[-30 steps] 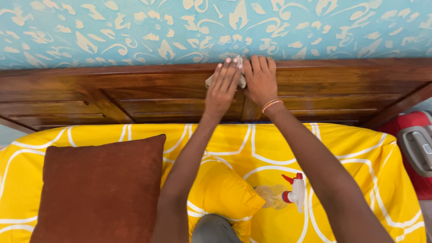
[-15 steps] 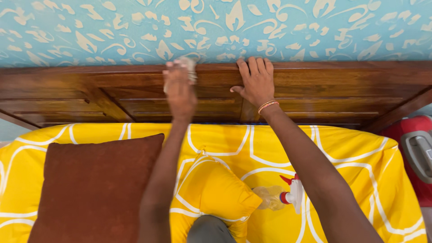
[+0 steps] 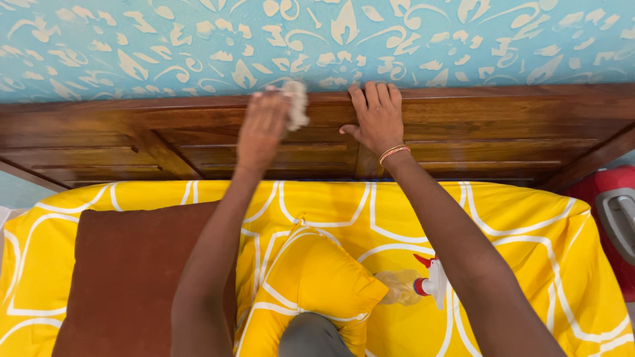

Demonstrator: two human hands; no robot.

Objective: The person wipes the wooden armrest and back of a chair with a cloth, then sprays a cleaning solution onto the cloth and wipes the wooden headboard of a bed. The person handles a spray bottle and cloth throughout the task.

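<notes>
On headboard, left hand grips cloth; right hand spread flat.

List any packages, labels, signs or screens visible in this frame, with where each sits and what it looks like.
Spray bottle: the only container in view, lying on its side on the yellow bedcover beside the person's right forearm; clear, crumpled plastic body, white trigger head with red nozzle and collar; no label can be made out.
No signs or screens in view.
</notes>
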